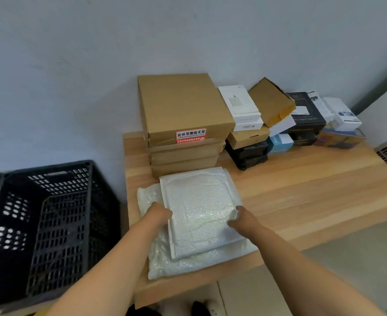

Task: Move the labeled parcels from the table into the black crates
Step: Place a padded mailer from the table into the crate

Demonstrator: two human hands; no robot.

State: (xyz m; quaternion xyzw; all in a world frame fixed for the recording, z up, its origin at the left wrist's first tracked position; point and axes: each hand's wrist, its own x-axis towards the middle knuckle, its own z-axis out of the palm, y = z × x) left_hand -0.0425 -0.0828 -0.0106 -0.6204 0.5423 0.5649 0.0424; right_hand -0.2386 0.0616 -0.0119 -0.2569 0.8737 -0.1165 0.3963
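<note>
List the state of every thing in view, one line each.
Left hand: grips top mailer's left edge.
Right hand: grips its right edge.
Top bubble mailer: on the lower mailer, held at both sides.
Lower mailer: flat on the table.
Black crate: open, no parcel visible inside.
Cardboard box stack: closed, label facing front.

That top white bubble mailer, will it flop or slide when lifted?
The top bubble mailer looks padded with flat contents, so it probably sags only slightly. Its glossy skin lies on another plastic parcel, so it may slide; both hands grip opposite edges.
</note>
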